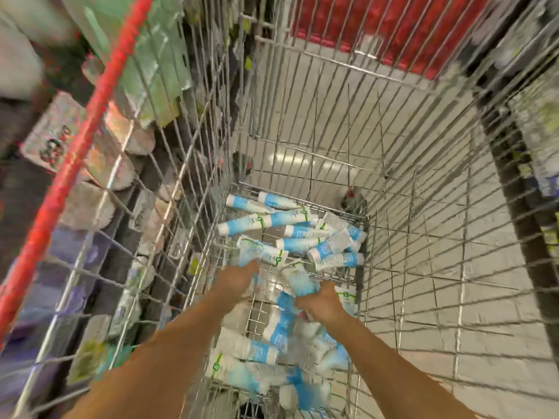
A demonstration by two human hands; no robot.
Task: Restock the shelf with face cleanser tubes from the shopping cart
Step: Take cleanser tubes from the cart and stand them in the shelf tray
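Several white and blue face cleanser tubes (290, 234) lie loose on the bottom of the wire shopping cart (302, 122). Both my arms reach down into the cart. My left hand (239, 279) grips one tube (257, 252) near the middle of the cart floor. My right hand (320, 303) is curled round another blue and white tube (298, 281) just to the right of it. More tubes lie blurred below my forearms at the near end of the cart.
The cart's red handle bar (78, 146) runs diagonally on the left. Beyond the left cart wall stand shelves (127, 182) with packaged goods. Pale floor tiles (453, 267) show through the right wall. A red panel (393, 28) sits past the far end.
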